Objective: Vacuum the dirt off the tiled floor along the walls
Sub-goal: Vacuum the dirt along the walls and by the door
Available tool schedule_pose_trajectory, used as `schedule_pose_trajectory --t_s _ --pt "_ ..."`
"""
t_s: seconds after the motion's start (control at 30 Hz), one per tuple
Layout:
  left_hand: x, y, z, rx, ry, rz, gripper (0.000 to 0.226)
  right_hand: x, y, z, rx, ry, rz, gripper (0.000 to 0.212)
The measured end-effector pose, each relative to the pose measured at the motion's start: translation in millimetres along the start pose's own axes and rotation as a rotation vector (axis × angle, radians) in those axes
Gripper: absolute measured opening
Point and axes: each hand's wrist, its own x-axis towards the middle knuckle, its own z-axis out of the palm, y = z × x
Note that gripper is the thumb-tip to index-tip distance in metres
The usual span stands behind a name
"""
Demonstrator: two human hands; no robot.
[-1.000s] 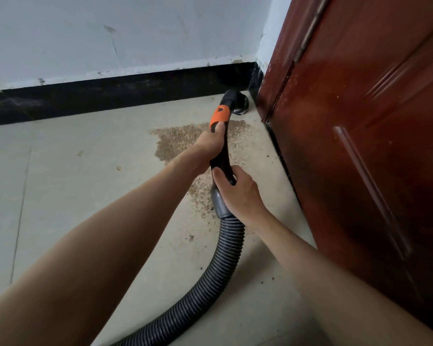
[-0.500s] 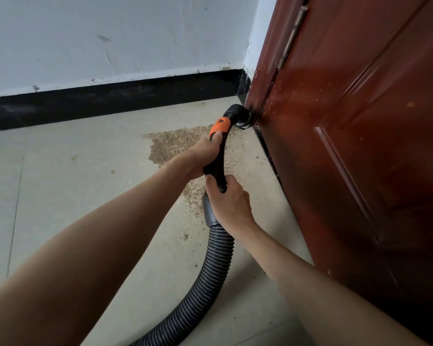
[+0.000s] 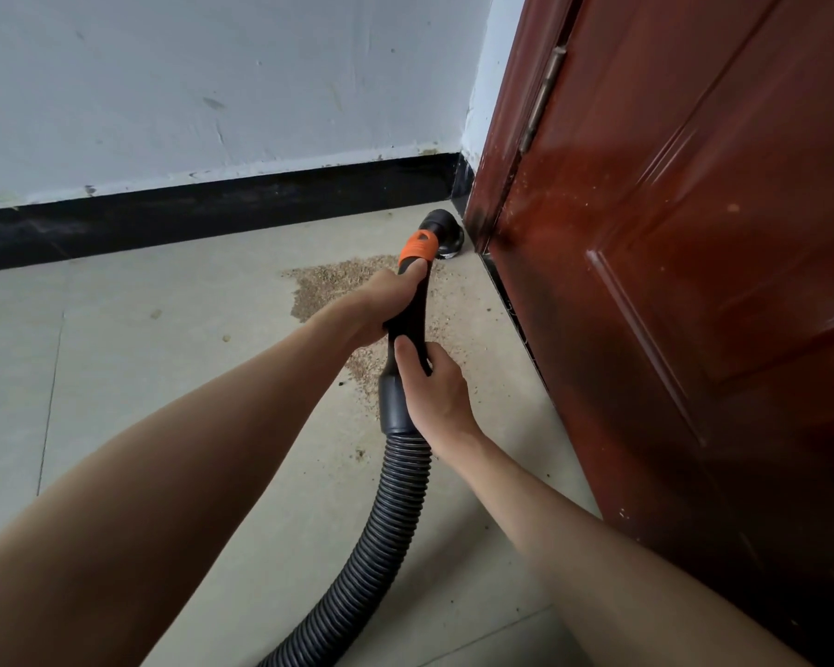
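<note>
A black vacuum wand [image 3: 408,320] with an orange collar [image 3: 418,247] points at the floor corner. Its round black nozzle [image 3: 446,235] sits on the tiles beside the door frame. My left hand [image 3: 381,300] grips the wand just below the orange collar. My right hand [image 3: 432,382] grips the grey cuff [image 3: 390,406] where the ribbed hose [image 3: 386,517] joins. A patch of brown gritty dirt [image 3: 328,286] lies on the beige tiled floor [image 3: 140,368] under and left of the wand, thinning out towards me.
A red-brown wooden door [image 3: 684,281] fills the right side, close to my right arm. A black skirting board [image 3: 203,214] runs under the white wall [image 3: 213,89]. Loose crumbs [image 3: 225,338] lie further left on the tiles.
The nozzle has moved away from the door's bottom edge and now sits deeper in the corner by the frame. Both hands keep their hold on the wand.
</note>
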Motion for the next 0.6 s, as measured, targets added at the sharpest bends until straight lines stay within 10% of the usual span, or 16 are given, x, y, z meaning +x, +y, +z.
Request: schedule_pose_trajectory --t_s 0.6 --pt "-15.7 -6.9 -19.9 0.033 -0.014 -0.015 0.039 -13.2 -2.5 17.8 0.053 -0.022 -0.004 0.027"
